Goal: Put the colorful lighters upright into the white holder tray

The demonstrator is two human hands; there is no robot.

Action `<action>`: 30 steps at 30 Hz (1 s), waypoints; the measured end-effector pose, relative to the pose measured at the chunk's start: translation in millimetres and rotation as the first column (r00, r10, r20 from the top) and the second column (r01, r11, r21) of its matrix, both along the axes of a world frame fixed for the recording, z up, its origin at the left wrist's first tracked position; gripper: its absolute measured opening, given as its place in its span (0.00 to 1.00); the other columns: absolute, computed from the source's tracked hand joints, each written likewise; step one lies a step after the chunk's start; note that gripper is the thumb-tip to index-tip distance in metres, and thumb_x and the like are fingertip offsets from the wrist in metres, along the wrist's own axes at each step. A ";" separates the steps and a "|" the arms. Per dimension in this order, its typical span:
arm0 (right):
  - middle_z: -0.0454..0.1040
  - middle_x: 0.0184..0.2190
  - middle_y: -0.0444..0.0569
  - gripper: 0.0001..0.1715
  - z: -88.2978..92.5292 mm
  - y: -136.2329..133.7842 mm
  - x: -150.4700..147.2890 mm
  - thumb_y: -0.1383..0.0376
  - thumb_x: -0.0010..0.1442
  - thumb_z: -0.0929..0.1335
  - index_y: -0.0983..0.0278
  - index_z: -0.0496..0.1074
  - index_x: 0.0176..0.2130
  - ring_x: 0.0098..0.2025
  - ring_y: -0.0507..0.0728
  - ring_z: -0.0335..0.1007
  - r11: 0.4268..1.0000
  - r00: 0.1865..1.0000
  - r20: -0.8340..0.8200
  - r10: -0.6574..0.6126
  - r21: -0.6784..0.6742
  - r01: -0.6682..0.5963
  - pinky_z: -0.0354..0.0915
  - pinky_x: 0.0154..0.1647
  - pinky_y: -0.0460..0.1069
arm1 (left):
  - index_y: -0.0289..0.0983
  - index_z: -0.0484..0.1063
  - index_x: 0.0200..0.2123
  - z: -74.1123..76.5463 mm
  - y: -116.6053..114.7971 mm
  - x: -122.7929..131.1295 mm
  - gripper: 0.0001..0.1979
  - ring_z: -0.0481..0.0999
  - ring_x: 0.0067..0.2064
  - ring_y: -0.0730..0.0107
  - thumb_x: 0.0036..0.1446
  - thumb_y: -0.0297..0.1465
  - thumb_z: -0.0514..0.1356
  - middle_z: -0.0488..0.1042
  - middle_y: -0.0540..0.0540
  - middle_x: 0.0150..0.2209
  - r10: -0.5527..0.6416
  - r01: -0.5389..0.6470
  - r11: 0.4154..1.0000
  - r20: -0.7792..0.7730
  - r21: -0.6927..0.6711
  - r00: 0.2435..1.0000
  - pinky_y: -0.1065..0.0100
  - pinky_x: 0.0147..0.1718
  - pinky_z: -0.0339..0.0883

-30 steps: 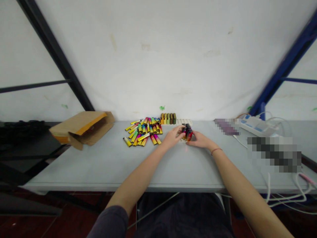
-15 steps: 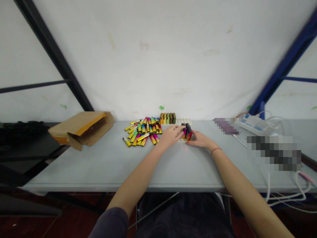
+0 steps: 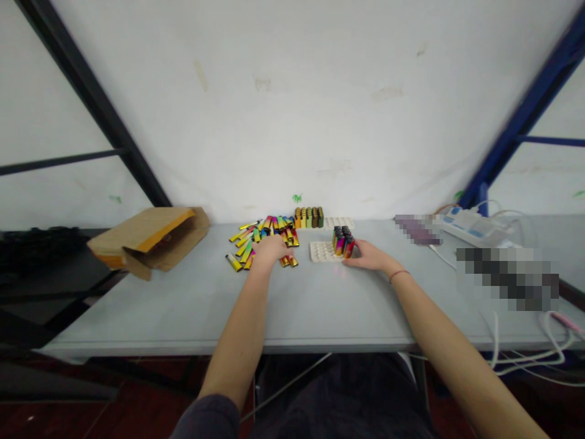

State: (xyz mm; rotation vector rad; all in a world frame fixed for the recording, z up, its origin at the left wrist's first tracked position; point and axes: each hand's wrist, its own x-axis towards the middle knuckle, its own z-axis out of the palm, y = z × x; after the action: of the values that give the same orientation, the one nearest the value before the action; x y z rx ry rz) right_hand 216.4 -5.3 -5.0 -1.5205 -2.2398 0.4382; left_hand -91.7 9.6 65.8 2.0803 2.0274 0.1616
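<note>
Left hand (image 3: pixel 270 251) moved to lying lighters (image 3: pixel 244 250), grip unclear, right hand (image 3: pixel 370 255) open against upright lighters (image 3: pixel 342 241)

I'm getting a soft, evenly lit picture: the wall (image 3: pixel 292 110) reads bright, pale grey, though I can't see where the light comes from. Shadows stay faint under the left hand (image 3: pixel 269 251) and right hand (image 3: pixel 371 256) on the counter (image 3: pixel 347 311), with a small reddish glare near the right one. The lighters (image 3: pixel 269 241) carry a metallic sheen. Wide-angle bending tilts the black post (image 3: pixel 91 103) at the frame's edge, the floor (image 3: pixel 59 417) sinks into dimness, and a mosaic patch (image 3: pixel 507 279) hides detail at right. Focus is slightly soft throughout.
</note>
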 end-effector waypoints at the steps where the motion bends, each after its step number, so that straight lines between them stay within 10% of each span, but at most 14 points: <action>1: 0.77 0.51 0.62 0.32 -0.3 0.3 0.3 0.54 0.54 0.73 0.71 0.72 0.52 0.50 0.68 0.74 1.000 1.000 -0.007 0.001 0.002 -0.001 0.68 0.54 0.58 | 0.39 0.80 0.32 -0.1 -1.2 4.4 0.12 0.79 0.49 0.44 0.49 0.41 0.68 0.83 0.37 0.39 0.017 -0.018 1.000 -0.045 -0.018 0.999 0.46 0.54 0.62; 21: 0.78 0.52 0.61 0.33 -2.9 2.4 1.6 0.56 0.53 0.74 0.70 0.72 0.53 0.50 0.68 0.75 1.000 0.998 -0.053 0.025 0.012 -0.024 0.68 0.55 0.59 | 0.38 0.78 0.43 -17.1 -8.4 36.1 0.13 0.78 0.54 0.44 0.54 0.32 0.61 0.80 0.31 0.50 -0.140 0.134 0.989 -0.113 -0.059 0.984 0.49 0.53 0.66; 30: 0.78 0.52 0.61 0.33 -3.0 2.8 2.5 0.55 0.53 0.74 0.69 0.72 0.53 0.50 0.68 0.75 1.000 0.998 -0.065 0.027 0.010 -0.026 0.68 0.55 0.59 | 0.34 0.74 0.46 -25.6 16.9 42.0 0.17 0.80 0.48 0.54 0.67 0.34 0.48 0.80 0.34 0.46 -0.003 -0.058 0.991 0.454 0.120 0.891 0.62 0.46 0.70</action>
State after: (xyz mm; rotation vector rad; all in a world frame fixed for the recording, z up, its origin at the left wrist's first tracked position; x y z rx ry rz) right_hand 218.8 -2.5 -8.0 -1.4524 -2.2112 0.4776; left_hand -49.7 26.5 40.2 1.8578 1.7947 0.7324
